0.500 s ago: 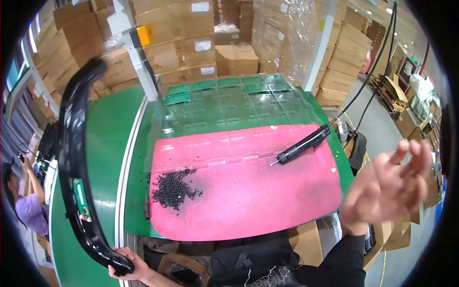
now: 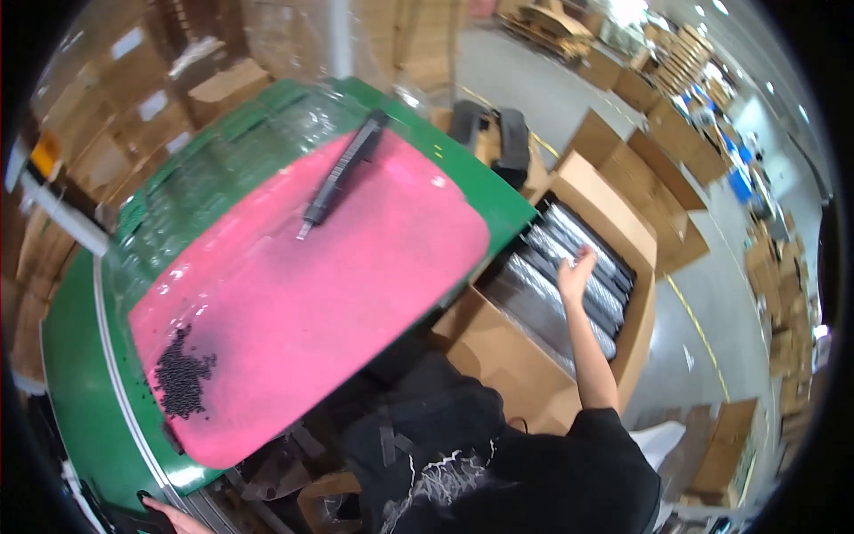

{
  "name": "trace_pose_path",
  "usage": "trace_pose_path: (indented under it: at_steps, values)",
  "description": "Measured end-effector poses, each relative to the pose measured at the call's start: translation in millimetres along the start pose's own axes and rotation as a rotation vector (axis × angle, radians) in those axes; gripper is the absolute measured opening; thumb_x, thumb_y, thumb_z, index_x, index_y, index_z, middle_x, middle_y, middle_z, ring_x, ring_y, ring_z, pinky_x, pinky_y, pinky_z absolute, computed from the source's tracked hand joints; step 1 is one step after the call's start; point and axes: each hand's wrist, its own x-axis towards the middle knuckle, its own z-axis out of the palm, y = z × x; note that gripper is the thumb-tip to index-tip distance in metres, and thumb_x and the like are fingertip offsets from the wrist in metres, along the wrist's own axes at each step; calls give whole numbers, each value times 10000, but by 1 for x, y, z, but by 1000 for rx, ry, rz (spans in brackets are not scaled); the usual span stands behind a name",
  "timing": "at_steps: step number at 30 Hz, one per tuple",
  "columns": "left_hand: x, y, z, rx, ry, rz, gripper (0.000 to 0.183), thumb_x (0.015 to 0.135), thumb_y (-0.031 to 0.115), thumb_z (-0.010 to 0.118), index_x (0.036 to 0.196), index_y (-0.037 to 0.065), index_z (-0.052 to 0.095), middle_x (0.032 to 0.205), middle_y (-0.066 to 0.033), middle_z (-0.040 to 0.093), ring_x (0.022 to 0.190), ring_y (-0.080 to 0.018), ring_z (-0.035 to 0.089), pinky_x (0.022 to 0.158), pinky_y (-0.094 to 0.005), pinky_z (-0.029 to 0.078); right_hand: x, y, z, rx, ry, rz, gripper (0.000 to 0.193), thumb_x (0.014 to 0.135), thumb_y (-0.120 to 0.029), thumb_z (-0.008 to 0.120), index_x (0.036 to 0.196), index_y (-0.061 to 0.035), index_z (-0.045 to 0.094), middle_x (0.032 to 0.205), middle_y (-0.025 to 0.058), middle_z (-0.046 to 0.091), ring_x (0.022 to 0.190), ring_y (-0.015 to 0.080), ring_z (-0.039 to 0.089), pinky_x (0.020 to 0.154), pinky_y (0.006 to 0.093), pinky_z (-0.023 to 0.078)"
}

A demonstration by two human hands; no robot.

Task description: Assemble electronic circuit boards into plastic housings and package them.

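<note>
At the lower left edge, my left hand (image 2: 173,516) is closed on a long curved black plastic part (image 2: 124,518), most of which is cut off by the frame. My right hand (image 2: 576,274) reaches over an open cardboard box (image 2: 642,307) to the right of the bench. Its fingers look apart, with nothing seen between them. Below it, long black pieces in clear film (image 2: 556,233) lie side by side in the box; whether the hand touches one I cannot tell. A black electric screwdriver (image 2: 345,169) rests on the pink mat (image 2: 356,276).
A pile of small black screws (image 2: 184,378) lies on the mat's left end. Clear plastic trays (image 2: 222,160) with green circuit boards cover the far side of the green bench (image 2: 485,191). Stacked cartons (image 2: 107,98) stand behind, and a black chair (image 2: 511,142) is beyond the box.
The view has swung to the right. My right hand has gone from raised in the air to over the box. The black part in my left hand has dropped mostly out of sight.
</note>
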Motion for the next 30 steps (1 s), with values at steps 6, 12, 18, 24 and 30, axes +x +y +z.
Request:
trace_pose_path:
  at_steps: [6, 12, 18, 24, 30]
  values:
    - [-7, -32, -16, 908, -102, 83, 515, 917, 298, 471, 1335, -2, 476, 1271, -182, 549, 1194, -284, 481, 995, -405, 373, -116, 104, -16, -646, -484, 157, 866, 731, -214, 720, 1426, -12, 243, 1481, 229, 224, 1366, 402, 238, 1045, 516, 312]
    - [0, -97, 6, 1197, -135, 155, 434, 950, 252, 471, 1282, -28, 464, 956, -63, 561, 723, -151, 474, 680, -272, 400, -105, 81, -10, -760, -405, 50, 782, 778, -391, 680, 1382, -23, 344, 1444, 209, 321, 1338, 360, 304, 1044, 495, 300]
    - [-17, -154, 16, 1354, -443, -6, 269, 983, 214, 435, 1091, -7, 546, 856, -53, 555, 787, -128, 495, 702, -253, 365, -44, 105, -23, -460, -612, 320, 278, 817, -320, 590, 893, -64, 669, 1019, 177, 651, 994, 354, 623, 864, 468, 490]
    - [-40, -192, 6, 1539, -640, -97, 149, 962, 76, 455, 931, -24, 561, 769, -89, 576, 680, -140, 539, 652, -251, 431, -18, 117, -10, -534, -655, 231, 439, 751, -327, 710, 1110, -96, 612, 1047, 198, 649, 986, 369, 629, 909, 435, 481]
    - [-41, -231, 33, 1462, -917, -66, 192, 948, 126, 470, 844, -15, 550, 670, -98, 582, 641, -174, 535, 609, -267, 430, 0, 114, -10, -795, -820, 258, 587, 666, -449, 773, 1085, -56, 652, 1032, 185, 668, 1009, 349, 634, 1011, 404, 398]
